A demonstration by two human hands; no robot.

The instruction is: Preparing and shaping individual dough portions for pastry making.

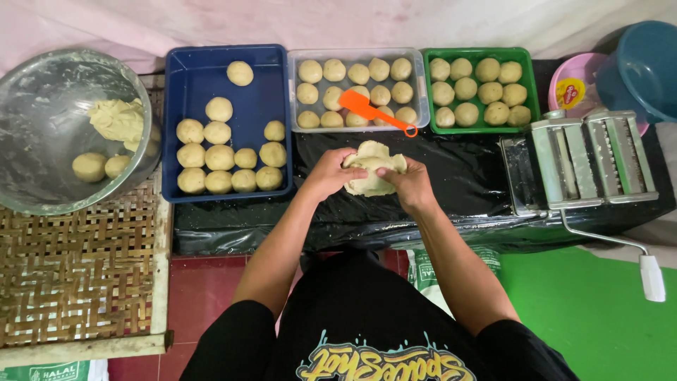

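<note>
A flattened piece of pale dough [373, 166] is held over the black plastic-covered table [465, 183]. My left hand [328, 171] grips its left edge and my right hand [411, 183] grips its right edge, fingers pressed into it. Behind the hands stand three trays of dough balls: a blue tray [190, 77], a clear tray [423, 106] and a green tray [525, 60]. An orange spatula [370, 109] lies across the clear tray's dough balls.
A metal bowl [42, 141] at the left holds a lump of dough and two balls. A woven bamboo mat [77, 268] lies below it. A hand-crank pasta roller [589, 159] stands at the right, with a pink lid and blue bucket [645, 67] behind.
</note>
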